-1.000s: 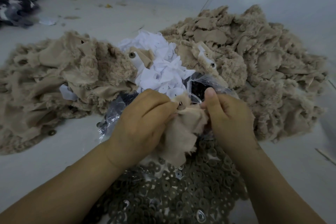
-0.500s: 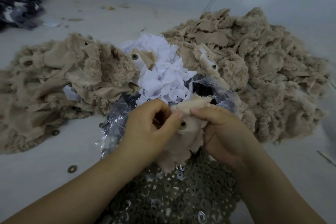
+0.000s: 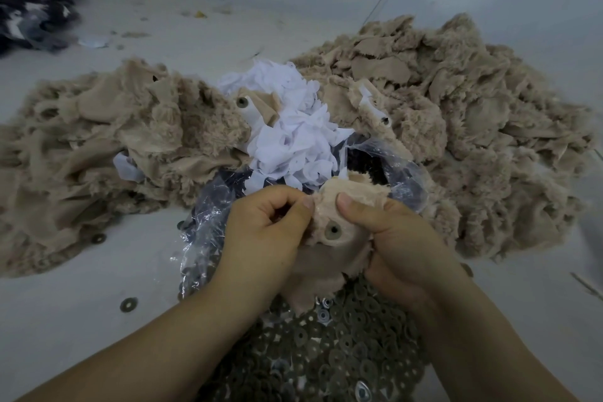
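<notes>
1. Head view: I see the left hand (image 3: 267,228) and the right hand (image 3: 401,238) close together just in front of me, both on one beige plush piece (image 3: 329,258).
2. The left hand's fingers are curled in, and its thumb is clamped on the piece's left edge.
3. The right hand's thumb presses on the upper edge. Its other fingers are curled round behind, so this hand is clamped on the piece too.
4. The plush piece is held between the two hands with its smooth backing towards me. Its lower edge hangs down to the heap of washers (image 3: 342,346); I cannot tell whether they touch.
5. A round washer (image 3: 333,231) sits flat on the backing, just below the two thumb tips and between them.
6. The heap of washers lies on the counter (image 3: 81,320) between the forearms.
7. Just behind the hands is a clear plastic bag (image 3: 404,173) with its mouth open. Its dark contents are too unclear to name.
8. Beyond the bag, white scraps (image 3: 293,140) lie between the left plush heap (image 3: 98,140) and the right plush heap (image 3: 473,124).
9. Two loose washers (image 3: 128,304) lie on the counter left of the left forearm, and a dark cloth (image 3: 29,10) sits in the far left corner.
</notes>
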A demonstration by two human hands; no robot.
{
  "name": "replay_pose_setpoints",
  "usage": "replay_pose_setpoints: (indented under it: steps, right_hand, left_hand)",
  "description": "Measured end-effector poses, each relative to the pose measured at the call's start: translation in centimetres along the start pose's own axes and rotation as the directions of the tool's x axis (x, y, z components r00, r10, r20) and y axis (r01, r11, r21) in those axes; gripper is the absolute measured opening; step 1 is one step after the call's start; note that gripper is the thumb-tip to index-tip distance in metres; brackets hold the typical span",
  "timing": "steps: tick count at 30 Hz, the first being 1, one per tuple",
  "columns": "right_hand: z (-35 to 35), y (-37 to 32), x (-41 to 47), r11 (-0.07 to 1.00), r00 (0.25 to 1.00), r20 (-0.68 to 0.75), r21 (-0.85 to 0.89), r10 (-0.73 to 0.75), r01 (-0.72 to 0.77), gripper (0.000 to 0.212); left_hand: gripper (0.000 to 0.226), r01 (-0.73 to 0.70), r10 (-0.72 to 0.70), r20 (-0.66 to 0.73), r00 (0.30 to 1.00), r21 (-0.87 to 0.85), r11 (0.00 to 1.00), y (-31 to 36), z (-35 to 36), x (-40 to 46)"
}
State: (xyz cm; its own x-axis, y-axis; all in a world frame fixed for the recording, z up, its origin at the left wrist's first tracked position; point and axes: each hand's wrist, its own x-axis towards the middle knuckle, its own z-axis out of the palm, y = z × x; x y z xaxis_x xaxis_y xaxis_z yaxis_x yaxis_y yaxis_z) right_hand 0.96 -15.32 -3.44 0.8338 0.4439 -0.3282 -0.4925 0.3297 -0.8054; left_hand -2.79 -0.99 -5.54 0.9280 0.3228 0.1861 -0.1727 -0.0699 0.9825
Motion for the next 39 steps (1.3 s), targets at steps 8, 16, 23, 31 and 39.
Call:
replay_pose_setpoints:
  steps: [8,16,23,31,39]
  right_hand:
    - [0.3,0.0,-0.3,1.000,1.000,0.009,0.001,0.001,-0.001,0.036]
    - [0.3,0.0,-0.1,0.995,0.997,0.028,0.073,0.065,-0.067,0.045]
    - [0.2,0.5,0.1,0.998,0.997,-0.045,0.012,0.063,-0.063,0.046]
    - [-0.6,1.4,0.6,0.996,0.992,-0.119,-0.077,0.035,-0.044,0.029]
    - [-2.7,0.7,2.3,0.767,0.893,-0.236,-0.621,-0.383,0.164,0.022]
  left_hand:
    - [0.022,0.047,-0.042,0.045,0.998,-0.113,0.993,-0.1,0.0,0.1]
    - [0.016,-0.002,-0.001,-0.022,1.000,-0.124,0.992,-0.3,0.2,-0.2]
    - [0.032,0.094,-0.089,0.037,0.995,-0.159,0.983,0.1,0.2,0.1]
    - [0.014,0.192,-0.191,0.025,0.981,-0.221,0.956,-0.3,-0.1,0.1]
    - [0.013,0.170,-0.181,0.001,0.983,-0.349,0.922,-0.1,-3.4,1.6]
